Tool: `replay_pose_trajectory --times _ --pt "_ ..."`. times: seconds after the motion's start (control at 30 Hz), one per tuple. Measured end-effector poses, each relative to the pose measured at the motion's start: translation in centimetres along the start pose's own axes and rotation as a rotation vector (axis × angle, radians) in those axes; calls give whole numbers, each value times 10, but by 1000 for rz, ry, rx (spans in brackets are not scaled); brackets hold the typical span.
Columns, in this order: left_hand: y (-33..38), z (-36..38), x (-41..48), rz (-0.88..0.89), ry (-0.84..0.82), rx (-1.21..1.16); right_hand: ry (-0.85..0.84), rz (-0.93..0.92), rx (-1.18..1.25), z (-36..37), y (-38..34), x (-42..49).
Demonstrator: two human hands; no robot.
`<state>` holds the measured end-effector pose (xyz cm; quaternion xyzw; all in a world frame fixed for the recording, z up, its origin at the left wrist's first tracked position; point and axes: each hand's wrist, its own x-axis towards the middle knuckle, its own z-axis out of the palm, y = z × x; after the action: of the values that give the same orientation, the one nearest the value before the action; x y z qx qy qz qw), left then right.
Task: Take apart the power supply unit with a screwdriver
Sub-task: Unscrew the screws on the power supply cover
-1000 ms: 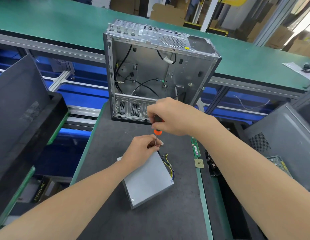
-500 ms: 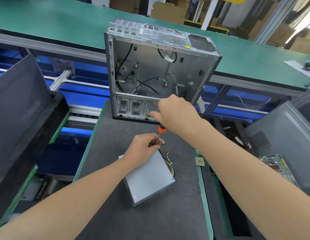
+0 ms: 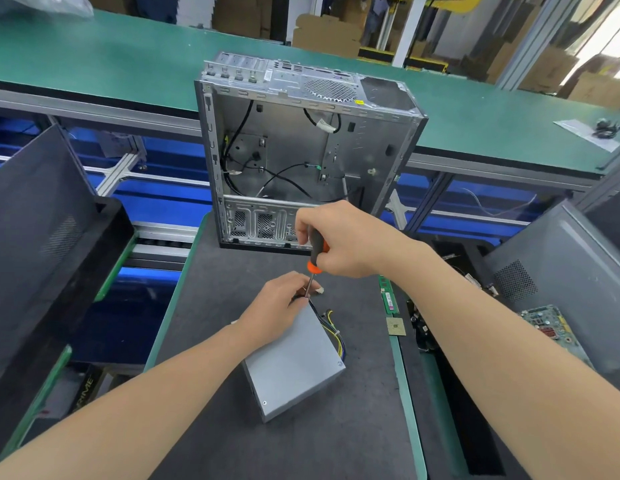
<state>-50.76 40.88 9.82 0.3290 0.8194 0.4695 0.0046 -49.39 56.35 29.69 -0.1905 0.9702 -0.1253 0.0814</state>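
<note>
Screwdriver (image 3: 314,258) tip hidden behind left hand (image 3: 276,308) pinching its shaft, right hand (image 3: 350,237) clamped on handle, over far corner of power supply unit (image 3: 294,370).

The power supply (image 3: 291,365) lies on the tabletop (image 3: 211,427), near its middle. Behind it, at the far edge, a computer case (image 3: 301,157) stands upright. The left grip (image 3: 281,310) sits on the supply's far end, fingers about the shaft of the screwdriver (image 3: 315,252), which stands nearly upright under the right grip (image 3: 343,237). Wires (image 3: 331,327) come out on the supply's right side. Along the tabletop's right edge lie a memory stick (image 3: 388,296) and, nearer, a chip (image 3: 396,326). Further right lies a circuit board (image 3: 544,323).
</note>
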Motion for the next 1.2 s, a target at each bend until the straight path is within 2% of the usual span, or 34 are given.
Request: replay_pose_trajectory --times 0.13,0.3,0.47,0.67,0.9,1.2 --pt "-3 7 0 18 12 83 -7 11 -19 -1 3 -3" --pt "-5 10 1 -20 -10 88 92 149 -231 4 -1 0" --pt "-3 11 5 -82 -52 109 72 99 -92 1 -7 5" --pt "-1 11 6 -77 -74 128 92 103 -64 3 -7 6" --pt "3 -6 3 -197 22 -74 145 115 -25 7 -2 5" --pt "5 -8 2 -190 47 -83 151 100 -12 8 0 3"
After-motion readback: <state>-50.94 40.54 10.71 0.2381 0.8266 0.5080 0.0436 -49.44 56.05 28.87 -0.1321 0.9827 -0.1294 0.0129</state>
